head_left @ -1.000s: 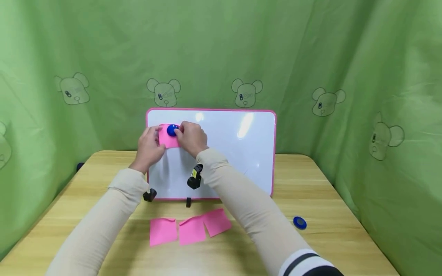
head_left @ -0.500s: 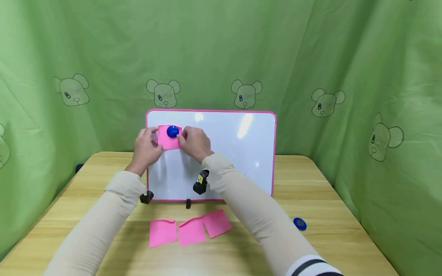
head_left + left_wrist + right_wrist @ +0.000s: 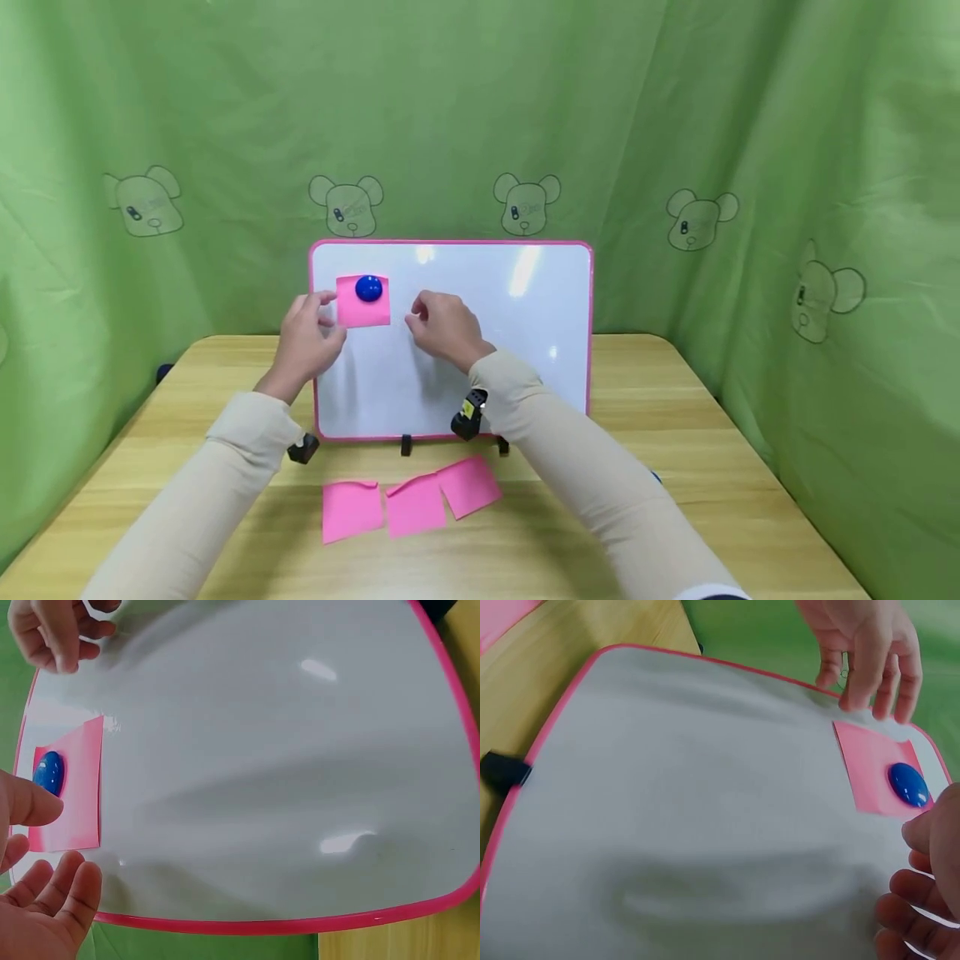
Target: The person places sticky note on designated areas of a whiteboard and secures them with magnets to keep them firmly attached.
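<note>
Both beige sleeves point(image 3: 191, 500) slant inward over a table point(image 3: 540, 550) towards an upright board point(image 3: 487, 358). The left hand point(image 3: 306, 337) is raised at the board's left side, its fingers loosely bent and parted, the thumb held away below them. It grips nothing; the fingertips are just beside the left edge of the note point(image 3: 351, 313), and whether one grazes the paper I cannot tell. The right hand point(image 3: 446, 329) is in front of the board, right of the note and apart from it, fingers loosely curled inward with the thumb near the index finger, likewise holding nothing.

The note is a matte pink paper square in the board's upper left. Over its upper part is the magnet point(image 3: 368, 288), a glossy blue dome that catches bright highlights.

The board is smooth, white and shiny, with rounded corners and a thin pink frame; black feet point(image 3: 406, 445) show at its lower edge. On the pale wood-grain table lie three loose notes point(image 3: 416, 504) in a row, their upper edges curling on two of them. Beyond hangs a softly creased green curtain point(image 3: 450, 100) printed with outlined bear heads point(image 3: 352, 208).
</note>
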Available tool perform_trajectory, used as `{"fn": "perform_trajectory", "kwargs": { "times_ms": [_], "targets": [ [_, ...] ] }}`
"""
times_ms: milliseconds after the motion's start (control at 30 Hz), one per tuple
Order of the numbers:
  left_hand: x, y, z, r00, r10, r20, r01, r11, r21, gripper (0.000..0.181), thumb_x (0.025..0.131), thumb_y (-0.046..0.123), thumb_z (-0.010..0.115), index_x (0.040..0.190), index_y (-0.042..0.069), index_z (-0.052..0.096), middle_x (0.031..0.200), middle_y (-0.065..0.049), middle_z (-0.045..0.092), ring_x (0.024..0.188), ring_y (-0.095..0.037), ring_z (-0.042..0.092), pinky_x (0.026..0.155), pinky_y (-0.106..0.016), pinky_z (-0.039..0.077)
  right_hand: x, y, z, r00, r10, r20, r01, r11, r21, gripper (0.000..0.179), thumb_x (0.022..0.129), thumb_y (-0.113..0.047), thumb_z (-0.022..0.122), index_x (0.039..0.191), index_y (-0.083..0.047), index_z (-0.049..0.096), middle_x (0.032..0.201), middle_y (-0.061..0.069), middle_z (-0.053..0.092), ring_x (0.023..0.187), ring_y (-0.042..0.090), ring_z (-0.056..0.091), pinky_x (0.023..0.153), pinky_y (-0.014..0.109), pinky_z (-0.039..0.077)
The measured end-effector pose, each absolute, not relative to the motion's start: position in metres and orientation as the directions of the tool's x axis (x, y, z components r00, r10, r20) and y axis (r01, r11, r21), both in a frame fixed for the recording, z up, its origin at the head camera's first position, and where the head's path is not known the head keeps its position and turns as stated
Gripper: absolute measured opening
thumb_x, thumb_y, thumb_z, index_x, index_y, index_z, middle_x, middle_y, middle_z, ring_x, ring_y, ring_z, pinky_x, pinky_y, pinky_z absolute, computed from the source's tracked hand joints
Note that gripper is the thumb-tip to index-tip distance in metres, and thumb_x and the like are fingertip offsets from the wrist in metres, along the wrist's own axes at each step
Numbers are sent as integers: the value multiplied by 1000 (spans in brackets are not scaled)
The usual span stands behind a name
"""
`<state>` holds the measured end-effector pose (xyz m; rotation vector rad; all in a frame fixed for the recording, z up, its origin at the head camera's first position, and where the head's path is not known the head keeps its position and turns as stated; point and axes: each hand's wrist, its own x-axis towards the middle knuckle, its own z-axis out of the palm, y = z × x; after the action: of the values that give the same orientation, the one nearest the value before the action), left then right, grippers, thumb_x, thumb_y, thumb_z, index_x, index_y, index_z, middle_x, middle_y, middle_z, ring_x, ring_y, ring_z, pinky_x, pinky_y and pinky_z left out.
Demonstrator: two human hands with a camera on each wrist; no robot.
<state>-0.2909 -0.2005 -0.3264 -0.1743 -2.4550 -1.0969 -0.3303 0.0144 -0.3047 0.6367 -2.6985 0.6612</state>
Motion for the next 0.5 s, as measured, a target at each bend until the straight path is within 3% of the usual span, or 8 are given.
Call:
{"fn": "perform_trajectory", "kwargs": {
  "times_ms": [500],
  "targets": [
    [-258, -198, -339, -892, 19, 451, 333, 703, 629, 49, 89, 8, 62, 134, -3, 47, 126, -23, 45, 94, -35, 60, 74, -46, 56, -309, 86, -324, -820, -352, 452, -529, 768, -361, 14, 92, -23, 65, 93, -9, 66, 83, 2, 63, 74, 15, 58, 64, 29, 51]
  ]
}}
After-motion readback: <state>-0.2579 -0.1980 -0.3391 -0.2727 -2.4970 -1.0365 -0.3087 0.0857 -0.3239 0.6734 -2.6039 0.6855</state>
